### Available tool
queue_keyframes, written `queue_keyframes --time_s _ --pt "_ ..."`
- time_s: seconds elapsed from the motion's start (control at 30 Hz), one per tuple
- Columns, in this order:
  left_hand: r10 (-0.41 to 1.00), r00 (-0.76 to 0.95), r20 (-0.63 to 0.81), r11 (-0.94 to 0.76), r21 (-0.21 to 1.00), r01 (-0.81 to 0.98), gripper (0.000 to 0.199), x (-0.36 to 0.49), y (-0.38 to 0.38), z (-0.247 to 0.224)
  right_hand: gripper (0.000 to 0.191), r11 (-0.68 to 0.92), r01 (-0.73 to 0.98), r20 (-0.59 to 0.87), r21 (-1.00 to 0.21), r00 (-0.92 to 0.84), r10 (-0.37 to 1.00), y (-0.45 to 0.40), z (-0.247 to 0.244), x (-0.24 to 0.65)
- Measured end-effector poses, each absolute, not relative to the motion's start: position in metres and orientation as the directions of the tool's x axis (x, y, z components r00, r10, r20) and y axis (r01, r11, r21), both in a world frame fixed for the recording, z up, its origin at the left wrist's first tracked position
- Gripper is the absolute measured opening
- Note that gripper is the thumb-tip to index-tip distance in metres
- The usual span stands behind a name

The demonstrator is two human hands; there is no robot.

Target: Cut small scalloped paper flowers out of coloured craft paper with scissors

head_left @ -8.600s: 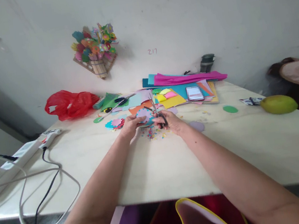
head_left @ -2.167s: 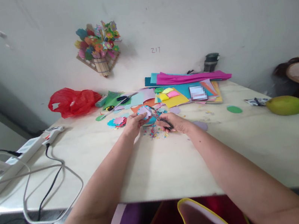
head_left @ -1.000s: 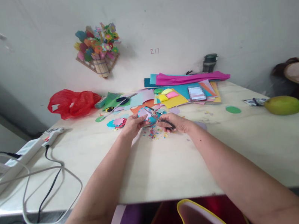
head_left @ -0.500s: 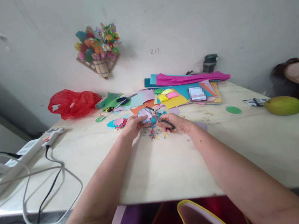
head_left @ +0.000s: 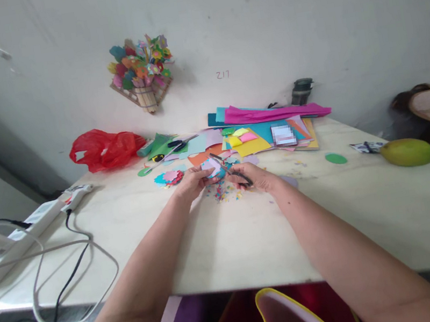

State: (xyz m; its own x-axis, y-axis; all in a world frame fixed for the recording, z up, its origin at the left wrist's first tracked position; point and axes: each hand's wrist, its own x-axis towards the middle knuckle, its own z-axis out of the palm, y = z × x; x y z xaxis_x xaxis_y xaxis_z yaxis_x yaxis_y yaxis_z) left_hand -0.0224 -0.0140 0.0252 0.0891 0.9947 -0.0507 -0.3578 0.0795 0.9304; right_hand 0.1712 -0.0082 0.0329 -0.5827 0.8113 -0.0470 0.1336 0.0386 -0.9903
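Note:
My left hand (head_left: 193, 182) is closed on a lilac paper piece (head_left: 211, 168), pinching it between thumb and fingers above the table. In my right hand (head_left: 253, 175) is a pair of dark-handled scissors (head_left: 237, 172), its blades pointing left and away, close to the paper's right edge. Beneath and between the hands lie many tiny coloured paper scraps (head_left: 222, 191). Left of my left hand rests a pile of scallop-edged paper shapes (head_left: 169, 177) in blue, pink and red. My fingers hide part of the held paper.
Coloured paper sheets (head_left: 255, 143) and a phone (head_left: 283, 135) lie behind the hands. A second pair of scissors (head_left: 178, 144) and a red plastic bag (head_left: 105, 149) are at back left. Power strips (head_left: 37, 221) with cables occupy the left; a mango (head_left: 408, 152) sits right.
Both hands stay in nearly the same place. The lilac paper has turned slightly in my left hand, and the scissors have shifted very little.

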Motion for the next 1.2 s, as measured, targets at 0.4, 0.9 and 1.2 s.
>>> queue_keyframes --time_s 0.4,0.9,1.2 --pt "0.986 0.138 -0.092 0.136 0.927 -0.35 0.013 -0.0217 -0.015 0.0244 0.034 0.061 0.091 -0.007 -0.994 -0.61 0.793 -0.0051 0.0279 0.1716" --pt "0.986 0.142 -0.089 0.132 0.934 -0.332 0.016 -0.0219 -0.0127 0.0197 0.035 -0.004 0.06 -0.04 -0.998 -0.606 0.794 -0.0066 0.0263 0.1677" --pt "0.987 0.127 -0.095 0.132 0.938 -0.321 0.014 -0.021 -0.0134 0.0199 0.035 0.006 0.054 -0.028 -0.999 -0.596 0.802 -0.0059 0.0244 0.1648"
